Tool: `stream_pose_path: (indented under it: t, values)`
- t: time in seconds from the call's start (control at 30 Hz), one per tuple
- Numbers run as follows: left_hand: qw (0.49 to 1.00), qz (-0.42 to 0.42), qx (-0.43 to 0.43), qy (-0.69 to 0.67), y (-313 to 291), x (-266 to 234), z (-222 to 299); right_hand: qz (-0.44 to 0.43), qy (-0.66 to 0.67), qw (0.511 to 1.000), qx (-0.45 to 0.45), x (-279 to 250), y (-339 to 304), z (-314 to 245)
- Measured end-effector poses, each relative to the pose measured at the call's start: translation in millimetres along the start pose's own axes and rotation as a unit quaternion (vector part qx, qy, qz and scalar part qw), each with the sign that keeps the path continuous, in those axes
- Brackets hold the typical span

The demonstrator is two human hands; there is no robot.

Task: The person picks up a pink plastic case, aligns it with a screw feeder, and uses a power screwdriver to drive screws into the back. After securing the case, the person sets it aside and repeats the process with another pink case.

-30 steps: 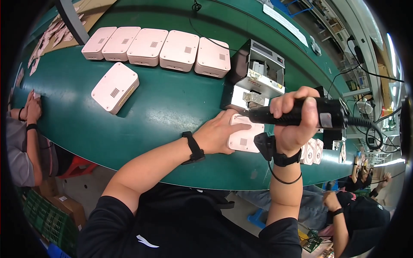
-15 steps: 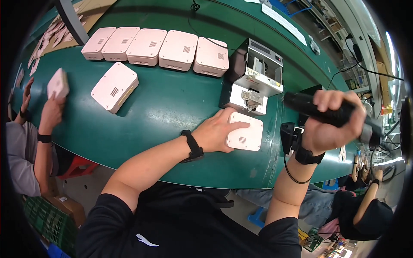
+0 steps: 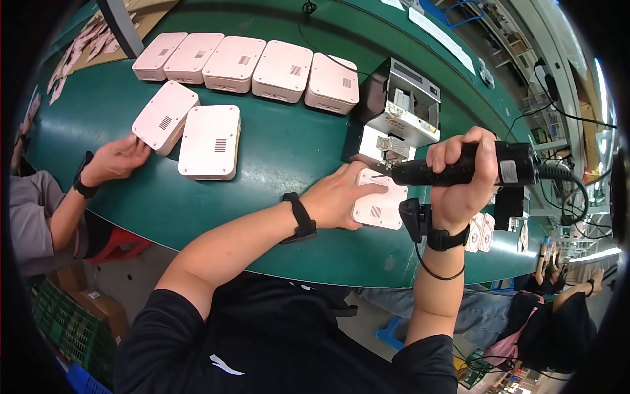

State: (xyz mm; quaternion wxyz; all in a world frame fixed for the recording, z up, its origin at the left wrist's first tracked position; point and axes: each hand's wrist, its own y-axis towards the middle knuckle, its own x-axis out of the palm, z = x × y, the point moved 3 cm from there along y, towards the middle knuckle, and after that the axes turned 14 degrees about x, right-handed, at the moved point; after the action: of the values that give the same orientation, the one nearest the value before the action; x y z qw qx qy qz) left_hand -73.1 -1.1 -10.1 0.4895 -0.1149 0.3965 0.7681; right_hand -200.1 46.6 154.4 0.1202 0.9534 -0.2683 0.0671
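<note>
From the head view, your left hand lies flat on a pale pink box near the front edge of the green desk, pinning it down. Your right hand is wrapped tight around a black electric screwdriver, its tip touching the box's top. Just behind stands a grey screw feeder. A co-worker's hand touches another pink box at the left.

A pale pink box with a small patch of dark slots is set on a dark green worktop, and a black power screwdriver is seen above it. Black wristbands and a black shirt are worn; a silver and black machine is shown behind.
</note>
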Motion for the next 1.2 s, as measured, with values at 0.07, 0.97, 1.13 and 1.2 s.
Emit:
stream_pose_path:
  t: [0.07, 0.97, 1.13, 1.2]
  values:
    - [1.000, 0.000, 0.002, 0.001, -1, 0, 0, -0.004, -0.001, 1.000, 0.005, 5, -5, 3]
    - [0.999, -0.018, -0.043, 0.008, -22, -25, 4, 0.037, -0.020, 0.997, -0.060, -11, 12, -3]
    - [0.999, -0.017, -0.048, 0.015, -24, -35, 0, 0.064, -0.055, 0.996, -0.030, -18, 19, 3]
    - [0.999, -0.017, -0.047, 0.020, -25, -37, -2, 0.038, -0.055, 0.998, 0.010, -21, 10, 3]
